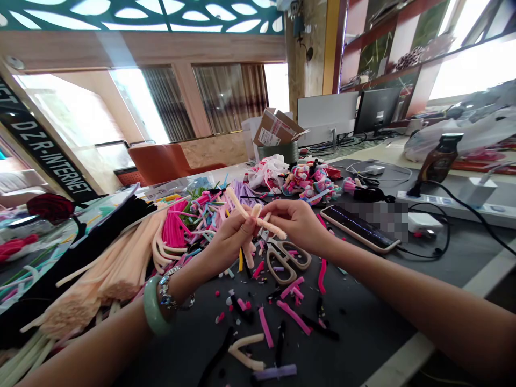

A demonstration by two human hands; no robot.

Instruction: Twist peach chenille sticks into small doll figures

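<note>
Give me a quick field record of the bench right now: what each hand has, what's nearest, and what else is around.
Left hand: pinching the peach pipe cleaner; green bangle on wrist
Right hand: pinching the same pipe cleaner
Nearest: scissors below the hands, on a dark mat, among snipped pink pieces
Rest: bundled peach pipe cleaners, smartphone, power strip, bottle, cardboard box

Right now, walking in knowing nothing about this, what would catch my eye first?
Probably the peach pipe cleaner held at the centre between the left hand and right hand. To their left spreads a big fan of peach and pink pipe cleaners, and farther ahead sits a heap of pink and blue fuzzy pieces.
</note>
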